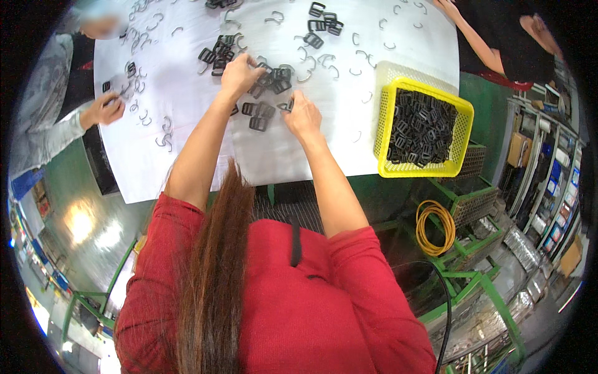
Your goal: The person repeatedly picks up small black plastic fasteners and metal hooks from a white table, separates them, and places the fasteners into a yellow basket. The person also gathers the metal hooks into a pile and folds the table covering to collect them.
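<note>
Two bare hands work at a white table [187, 124]: left hand [240, 75] and right hand [302, 115] each pinch small black plastic buckles [265, 93].

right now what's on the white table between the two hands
In the head view, a few black plastic buckles lie between the left hand and the right hand.

buckles [265, 93] piled mid-table [187, 143], basket [387, 124] on the right edge, cable coil [435, 227] below it on the rack [473, 199]
</note>
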`<state>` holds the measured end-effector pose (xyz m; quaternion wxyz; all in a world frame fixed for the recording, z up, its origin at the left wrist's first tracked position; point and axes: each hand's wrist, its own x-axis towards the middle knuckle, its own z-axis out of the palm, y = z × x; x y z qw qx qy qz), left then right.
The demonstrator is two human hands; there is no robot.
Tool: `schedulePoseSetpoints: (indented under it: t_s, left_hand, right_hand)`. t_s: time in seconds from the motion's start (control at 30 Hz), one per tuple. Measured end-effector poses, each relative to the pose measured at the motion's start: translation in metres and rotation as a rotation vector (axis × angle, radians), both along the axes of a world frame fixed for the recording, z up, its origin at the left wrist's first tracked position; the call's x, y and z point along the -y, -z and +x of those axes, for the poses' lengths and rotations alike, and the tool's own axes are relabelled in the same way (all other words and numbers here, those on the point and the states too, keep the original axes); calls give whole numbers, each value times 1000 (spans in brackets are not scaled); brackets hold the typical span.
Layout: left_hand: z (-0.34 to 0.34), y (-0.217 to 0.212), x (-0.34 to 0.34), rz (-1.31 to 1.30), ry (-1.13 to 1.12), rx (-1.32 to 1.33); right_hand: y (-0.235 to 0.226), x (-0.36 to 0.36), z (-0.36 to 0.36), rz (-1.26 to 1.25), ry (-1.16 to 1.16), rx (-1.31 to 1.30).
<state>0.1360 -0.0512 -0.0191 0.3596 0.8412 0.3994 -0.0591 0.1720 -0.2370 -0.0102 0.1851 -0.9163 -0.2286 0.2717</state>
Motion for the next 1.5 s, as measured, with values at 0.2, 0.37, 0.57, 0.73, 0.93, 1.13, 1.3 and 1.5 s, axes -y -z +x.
schedulePoseSetpoints:
  t_s: [0.2, 0.37, 0.57, 0.73, 0.93, 1.13, 1.3, 1.5]
  left_hand:
    - [45, -56, 80, -514, 124, 178]
    - [110, -91, 219, -609, 348, 543]
    - [84, -45, 123, -121, 65, 695]
    - [9, 10, -40, 651, -286, 208]
    - [-21, 8, -86, -207, -225, 302]
    - [-64, 2, -103, -121, -58, 55]
    - [-90, -33, -110, -952, -385, 624]
    - [-84, 5, -109, -573, -638, 291]
  right_hand:
    - [-67, 119, 58, 349, 493, 79]
    - [-99, 227, 139, 102, 560, 368]
    - [-91, 183, 133, -18, 252, 846]
    - [-27, 55, 96, 153, 180, 291]
    - [22, 9, 78, 49, 195, 89]
    - [-15, -7, 69, 659, 526, -917]
    - [1, -100, 85, 315, 343, -694]
    - [10, -185, 60, 84, -43, -73]
